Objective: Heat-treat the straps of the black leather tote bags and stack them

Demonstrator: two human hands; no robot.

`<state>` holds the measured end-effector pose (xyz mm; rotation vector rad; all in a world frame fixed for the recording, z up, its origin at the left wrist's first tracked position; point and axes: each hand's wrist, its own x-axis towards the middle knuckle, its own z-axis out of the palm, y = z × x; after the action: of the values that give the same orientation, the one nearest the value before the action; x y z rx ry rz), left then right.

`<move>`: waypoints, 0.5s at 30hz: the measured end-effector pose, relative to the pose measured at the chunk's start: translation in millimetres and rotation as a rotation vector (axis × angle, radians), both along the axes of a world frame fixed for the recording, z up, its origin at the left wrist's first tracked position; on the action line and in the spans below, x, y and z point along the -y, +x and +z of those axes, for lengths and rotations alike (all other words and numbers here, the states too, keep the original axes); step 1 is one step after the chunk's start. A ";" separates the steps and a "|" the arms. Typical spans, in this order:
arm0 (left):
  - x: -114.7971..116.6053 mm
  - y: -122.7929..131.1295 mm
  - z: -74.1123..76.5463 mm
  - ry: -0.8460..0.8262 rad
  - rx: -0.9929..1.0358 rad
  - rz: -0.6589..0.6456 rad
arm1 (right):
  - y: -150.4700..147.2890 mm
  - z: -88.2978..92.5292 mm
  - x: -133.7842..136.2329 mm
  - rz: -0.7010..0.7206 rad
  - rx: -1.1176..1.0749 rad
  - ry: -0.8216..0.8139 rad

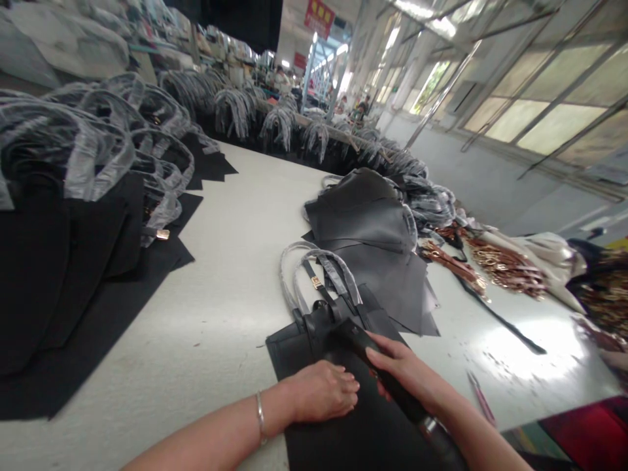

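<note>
A black bag panel (318, 425) with clear-wrapped loop handles (349, 271) lies on the table below me. A narrow strap with a gold buckle (316, 282) rests between the handles. My left hand (326, 391) presses on the panel, fingers together and slightly bent, with a bracelet (260, 417) at the wrist. My right hand (400, 366) is closed round a long black hand tool (363, 340) with a metal ring lower on its body. The tool's front end is over the panel just below the handles; its exact kind is not clear.
Black bag pieces (103, 261) with wrapped handles are piled at left. Another stack (363, 209) lies beyond my hands. Brown straps with gold hardware (505, 261), a black strip (505, 320) and pink-handled snips (481, 399) lie at right on the pale table (220, 314).
</note>
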<state>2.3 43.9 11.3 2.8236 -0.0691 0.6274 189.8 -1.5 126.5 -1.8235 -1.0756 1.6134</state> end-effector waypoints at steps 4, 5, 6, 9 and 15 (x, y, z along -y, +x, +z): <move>0.2 -2.4 -1.5 0.077 -0.018 -0.113 | -11.9 8.7 0.6 0.068 -0.039 0.011; 0.0 -2.5 -2.1 0.090 -0.035 -0.135 | -15.1 10.2 1.3 0.108 -0.058 -0.006; 0.2 -2.2 -2.6 0.093 -0.052 -0.146 | -18.8 10.8 1.3 0.151 -0.074 -0.025; 5.1 0.3 -4.0 0.052 -0.052 -0.148 | -33.4 8.0 -4.7 0.247 -0.068 -0.049; 39.5 2.8 -8.5 -0.081 -0.166 0.200 | -63.7 8.1 -26.9 0.427 0.184 0.112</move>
<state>5.1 4.4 2.8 2.8125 0.2659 0.4221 126.0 25.5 134.7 -1.7784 -1.6958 1.5890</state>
